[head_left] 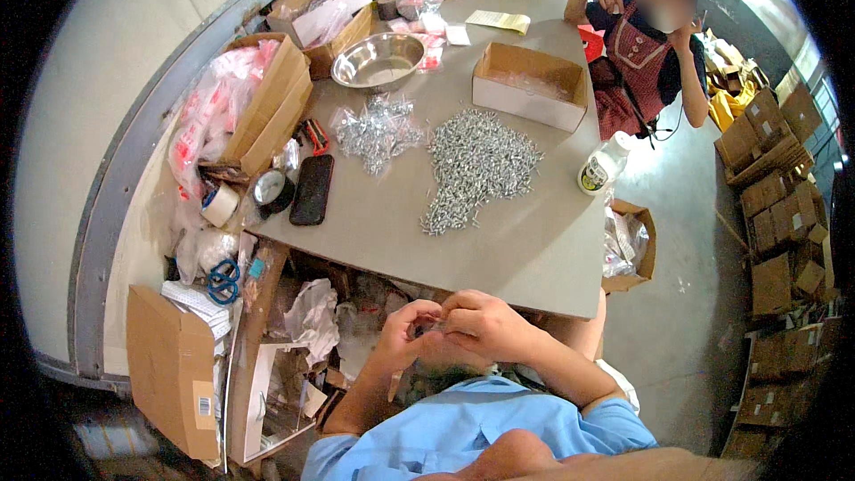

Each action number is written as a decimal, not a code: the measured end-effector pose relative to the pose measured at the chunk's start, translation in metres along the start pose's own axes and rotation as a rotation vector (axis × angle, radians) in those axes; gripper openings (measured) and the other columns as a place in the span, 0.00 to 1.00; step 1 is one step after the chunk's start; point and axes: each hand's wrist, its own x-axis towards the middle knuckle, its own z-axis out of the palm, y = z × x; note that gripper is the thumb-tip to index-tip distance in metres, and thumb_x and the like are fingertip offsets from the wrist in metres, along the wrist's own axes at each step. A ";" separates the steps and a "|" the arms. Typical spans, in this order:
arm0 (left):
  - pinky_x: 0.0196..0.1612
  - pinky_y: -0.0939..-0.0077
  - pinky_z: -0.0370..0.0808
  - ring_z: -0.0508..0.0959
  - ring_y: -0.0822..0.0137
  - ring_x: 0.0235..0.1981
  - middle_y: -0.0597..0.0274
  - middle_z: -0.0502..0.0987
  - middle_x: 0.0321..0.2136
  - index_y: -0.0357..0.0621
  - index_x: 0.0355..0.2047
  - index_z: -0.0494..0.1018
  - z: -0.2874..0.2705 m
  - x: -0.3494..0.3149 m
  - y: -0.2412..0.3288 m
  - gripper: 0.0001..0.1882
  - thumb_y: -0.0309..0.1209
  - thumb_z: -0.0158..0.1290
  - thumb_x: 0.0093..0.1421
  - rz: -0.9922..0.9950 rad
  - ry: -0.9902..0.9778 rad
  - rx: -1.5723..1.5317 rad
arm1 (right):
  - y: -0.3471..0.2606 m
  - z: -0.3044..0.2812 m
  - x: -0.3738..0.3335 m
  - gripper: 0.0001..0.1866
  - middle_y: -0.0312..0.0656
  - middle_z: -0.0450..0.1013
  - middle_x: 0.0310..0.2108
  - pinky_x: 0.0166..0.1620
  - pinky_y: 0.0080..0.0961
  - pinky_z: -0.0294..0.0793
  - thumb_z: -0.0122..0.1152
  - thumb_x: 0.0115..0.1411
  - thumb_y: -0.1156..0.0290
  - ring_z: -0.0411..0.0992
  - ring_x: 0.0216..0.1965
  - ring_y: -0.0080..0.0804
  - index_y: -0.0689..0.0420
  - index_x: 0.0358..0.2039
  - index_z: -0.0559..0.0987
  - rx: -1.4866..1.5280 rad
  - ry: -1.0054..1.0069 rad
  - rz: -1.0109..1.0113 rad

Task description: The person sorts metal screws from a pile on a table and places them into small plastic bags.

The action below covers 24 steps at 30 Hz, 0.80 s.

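Observation:
My left hand [410, 335] and my right hand [479, 324] meet in front of my body, just off the table's near edge. The fingers of both are curled inward and pinched close together. Whatever sits between them is mostly hidden; a small greyish glint shows there, too little to name. Farther forward on the grey table [374, 245] spreads a heap of small silvery screw-like metal pieces [481, 165]. To its left lies a clear plastic bag [376, 132] with similar shiny pieces in it.
Behind the heap stand a steel bowl [378, 61] and an open white carton [527, 93]. A white bottle [604, 165] is at the right edge, a black phone [313, 190] at the left. Blue-handled scissors [223, 281] lie lower left. Across the table sits another person [655, 58].

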 end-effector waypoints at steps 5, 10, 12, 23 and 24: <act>0.37 0.75 0.71 0.74 0.66 0.32 0.57 0.74 0.30 0.36 0.32 0.71 0.017 0.016 0.009 0.04 0.24 0.53 0.56 0.274 0.082 0.415 | -0.002 -0.011 -0.013 0.06 0.44 0.71 0.30 0.34 0.31 0.72 0.62 0.50 0.75 0.72 0.32 0.40 0.58 0.28 0.73 0.031 0.061 0.221; 0.32 0.74 0.71 0.73 0.65 0.28 0.57 0.73 0.27 0.36 0.29 0.70 0.024 0.025 0.013 0.03 0.22 0.53 0.54 0.248 0.030 0.514 | 0.011 -0.014 -0.021 0.06 0.43 0.69 0.27 0.32 0.33 0.71 0.60 0.51 0.75 0.70 0.30 0.41 0.58 0.29 0.72 0.012 0.106 0.137; 0.31 0.74 0.70 0.73 0.65 0.27 0.57 0.73 0.26 0.36 0.28 0.70 0.023 0.030 0.010 0.03 0.22 0.53 0.54 0.245 -0.013 0.500 | 0.017 -0.013 -0.024 0.06 0.43 0.68 0.27 0.33 0.34 0.70 0.59 0.50 0.76 0.69 0.31 0.42 0.58 0.29 0.72 0.007 0.107 0.086; 0.28 0.81 0.68 0.70 0.75 0.24 0.66 0.73 0.23 0.39 0.26 0.71 0.009 0.054 0.028 0.06 0.28 0.52 0.56 0.156 0.132 0.470 | 0.037 -0.035 -0.020 0.07 0.45 0.66 0.27 0.34 0.35 0.69 0.58 0.48 0.76 0.67 0.31 0.46 0.58 0.28 0.70 0.099 0.172 0.071; 0.28 0.82 0.67 0.69 0.76 0.24 0.68 0.72 0.23 0.39 0.26 0.71 0.001 0.059 0.029 0.06 0.29 0.51 0.57 0.207 0.199 0.419 | 0.041 -0.040 -0.020 0.07 0.45 0.66 0.27 0.34 0.35 0.69 0.58 0.48 0.76 0.67 0.31 0.46 0.58 0.28 0.70 0.097 0.186 0.094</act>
